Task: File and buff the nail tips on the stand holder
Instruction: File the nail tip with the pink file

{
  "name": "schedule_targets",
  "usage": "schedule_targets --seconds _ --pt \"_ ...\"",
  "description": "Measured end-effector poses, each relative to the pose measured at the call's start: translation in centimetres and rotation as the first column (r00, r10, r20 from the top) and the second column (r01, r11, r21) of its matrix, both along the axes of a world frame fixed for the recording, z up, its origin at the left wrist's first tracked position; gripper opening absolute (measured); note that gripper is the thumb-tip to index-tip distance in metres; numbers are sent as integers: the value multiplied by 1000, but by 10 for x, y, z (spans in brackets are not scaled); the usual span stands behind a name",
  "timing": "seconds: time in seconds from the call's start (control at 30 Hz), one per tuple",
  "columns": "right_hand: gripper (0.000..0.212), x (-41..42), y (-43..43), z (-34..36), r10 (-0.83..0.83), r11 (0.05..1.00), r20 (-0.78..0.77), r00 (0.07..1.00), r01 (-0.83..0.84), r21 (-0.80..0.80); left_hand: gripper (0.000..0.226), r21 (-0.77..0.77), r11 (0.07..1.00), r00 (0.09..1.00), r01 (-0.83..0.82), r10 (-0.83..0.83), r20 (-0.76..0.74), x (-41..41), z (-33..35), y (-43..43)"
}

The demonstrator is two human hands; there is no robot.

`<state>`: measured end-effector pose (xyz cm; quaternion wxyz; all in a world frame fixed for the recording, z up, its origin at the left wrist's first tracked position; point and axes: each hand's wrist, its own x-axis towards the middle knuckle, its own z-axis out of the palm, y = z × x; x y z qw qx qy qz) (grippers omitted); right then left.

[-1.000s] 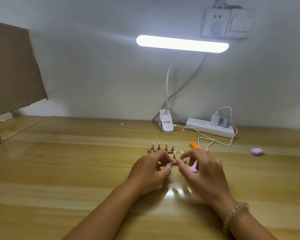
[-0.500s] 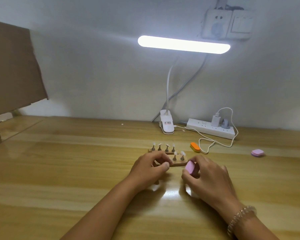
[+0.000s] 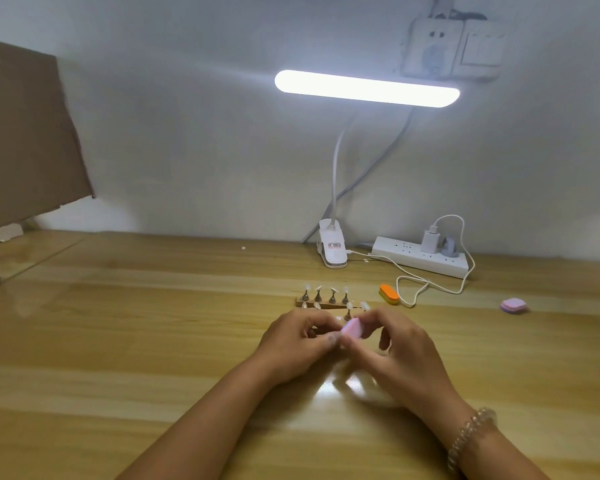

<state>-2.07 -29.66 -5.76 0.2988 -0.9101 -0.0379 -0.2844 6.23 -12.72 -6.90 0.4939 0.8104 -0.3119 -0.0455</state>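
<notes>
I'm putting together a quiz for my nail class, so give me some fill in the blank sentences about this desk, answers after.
1. The right hand holds a ____ buffer.
2. The bracelet is on the ____ wrist.
3. The block lying just right of the stand is ____.
4. The lamp is switched ____.
Missing words: pink; right; orange; on.
</notes>
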Motion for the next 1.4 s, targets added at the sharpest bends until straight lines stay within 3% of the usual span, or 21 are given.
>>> schedule_targets --seconds 0.07,0.2,0.27,0.37,0.43,0.5,0.57,0.63,0.7,0.77,0.87,0.93,1.03,1.17,1.3,1.4 --pt "21 1 -2 0 -35 999 6 999 35 14 12 17 1000 1000 1 -1 20 0 0 1" --pt "30 -1 1 0 72 996 -45 996 -69 65 15 20 1000 1000 7 -7 24 -2 2 1" --pt "25 2 -3 0 10 994 -48 999 -5 114 15 34 999 1000 -6 5 28 -3 3 0" --pt "27 0 0 -1 -2 1000 -28 1000 3 26 14 52 999 999 -8 7 32 -3 4 0" --pt "29 -1 3 0 66 997 -47 997 -64 42 15 56 998 999 -8 6 33 -4 4 0" --pt "26 1 0 1 25 994 -58 998 -19 103 14 64 998 999 -10 8 40 -3 4 0" --pt "28 1 -3 1 -27 997 -41 999 29 67 14 58 998 999 -4 2 39 -3 3 0" --pt "32 -1 1 -1 24 1000 -38 999 -23 15 16 35 999 1000 10 -11 28 -3 3 0" --pt "32 -1 3 0 63 997 -55 997 -60 53 18 22 1000 1000 11 -12 20 -2 4 0" --pt "27 2 -1 1 -6 993 -46 999 11 113 16 27 1000 1000 7 -8 26 -1 3 1" --pt "27 0 -2 0 25 996 -48 999 -21 91 13 47 999 999 6 -8 32 -2 2 1" --pt "28 -2 2 0 94 990 -47 994 -88 107 20 50 999 1000 2 -3 24 -3 4 1" --pt "31 1 -3 1 24 982 -30 999 -18 190 28 53 999 1000 -3 2 18 -4 5 0" --pt "26 -3 4 1 112 988 -20 993 -110 105 30 74 997 999 -15 13 33 -4 5 0" --pt "28 0 0 2 -4 994 -9 1000 5 107 26 85 996 998 -30 25 56 -4 5 -1" --pt "33 -5 7 0 60 998 -4 998 -60 -11 29 77 996 998 -33 29 53 -5 4 0"
